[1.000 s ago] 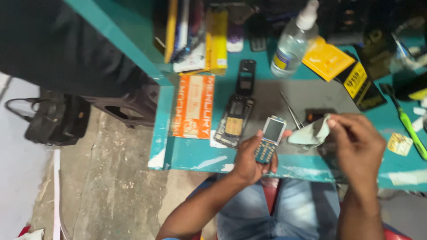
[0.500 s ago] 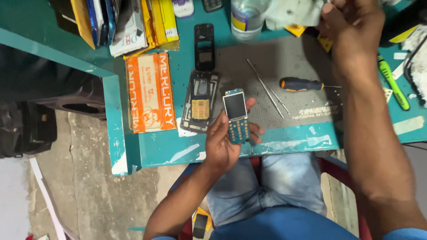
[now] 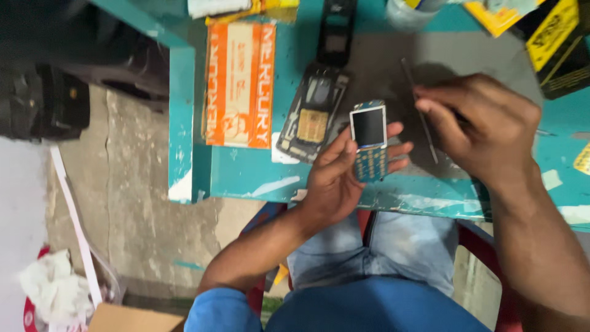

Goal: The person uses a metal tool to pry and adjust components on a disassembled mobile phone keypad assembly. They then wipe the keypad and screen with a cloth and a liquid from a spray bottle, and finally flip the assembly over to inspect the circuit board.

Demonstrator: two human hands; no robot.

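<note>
Left hand (image 3: 335, 175) grips a small blue keypad phone with a dark screen (image 3: 369, 142), held above the table edge. Right hand (image 3: 485, 132) is curled over thin metal tweezers (image 3: 421, 110); whether it grips them, I cannot tell. Best to steady the phone and keep the tips low. Worn teal wooden table (image 3: 246, 175), grey mat (image 3: 375, 74), cracked concrete floor (image 3: 129, 184).

L hand (image 3: 344, 178) palm up, fingers curled in a grip; R hand (image 3: 485, 132) knuckles up, fingertips pinched, both forearms bent inward.

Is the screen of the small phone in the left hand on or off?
Off, as far as shows: the small phone, held face-up in the left hand, has a uniformly dark screen inside its pale frame, with no lit picture.
</note>
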